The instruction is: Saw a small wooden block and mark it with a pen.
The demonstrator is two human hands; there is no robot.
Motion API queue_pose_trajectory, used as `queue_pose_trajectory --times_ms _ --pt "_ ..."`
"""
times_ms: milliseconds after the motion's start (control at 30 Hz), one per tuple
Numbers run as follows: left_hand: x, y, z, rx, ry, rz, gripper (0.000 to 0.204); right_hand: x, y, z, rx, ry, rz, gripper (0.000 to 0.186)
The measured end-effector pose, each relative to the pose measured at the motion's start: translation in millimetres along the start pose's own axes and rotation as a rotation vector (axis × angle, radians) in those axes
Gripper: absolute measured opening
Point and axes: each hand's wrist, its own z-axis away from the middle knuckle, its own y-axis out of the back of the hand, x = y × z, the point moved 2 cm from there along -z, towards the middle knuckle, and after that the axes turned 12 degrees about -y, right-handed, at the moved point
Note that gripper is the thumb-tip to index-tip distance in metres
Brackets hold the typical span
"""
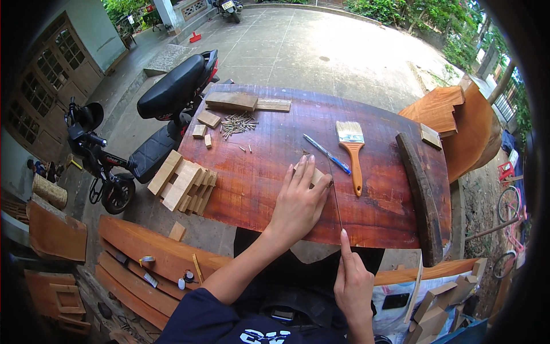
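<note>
On the polished reddish-brown wooden tabletop (269,155), my left hand (298,200) presses down on a small wooden block (316,176), its fingers lying over the wood and hiding most of it. From the lower edge comes my right hand (353,281), closed round the near end of a thin-bladed tool (337,200). That tool shows almost edge-on as a dark line, pointing away from me, and passes close by the block's right side. Its handle is hidden in my fist. Just right of the blade lie a blue-and-white pen (327,155) and a flat paintbrush (354,157) with an orange handle.
Stacked wood pieces (186,182) stand at the table's left edge. Farther back are a pile of small metal pieces (239,124) and a plank (232,101). A dark curved wooden bar (419,198) lies along the right. A motorbike (166,120) is parked beyond the left edge.
</note>
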Motion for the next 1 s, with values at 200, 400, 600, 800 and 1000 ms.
queue_pose_trajectory --times_ms 200,400,600,800,1000 --pt "0.0 -2.2 1.0 -0.01 -0.006 -0.006 0.032 0.4 -3.0 -5.2 0.018 0.011 -0.028 0.079" --pt "-0.3 -1.2 0.8 -0.004 -0.001 0.005 0.033 4.8 1.6 2.9 -0.001 -0.011 -0.019 0.079" --pt "-1.1 -3.0 0.8 -0.014 -0.002 -0.004 0.032 2.5 -3.9 -3.8 0.002 -0.007 -0.064 0.079" --pt "-1.5 -2.4 1.9 0.006 -0.009 -0.009 0.032 3.9 -4.0 -3.4 0.019 0.001 -0.071 0.078" --pt "-1.3 -3.8 1.7 0.004 -0.02 -0.011 0.031 5.0 0.7 2.7 -0.009 -0.029 -0.075 0.076"
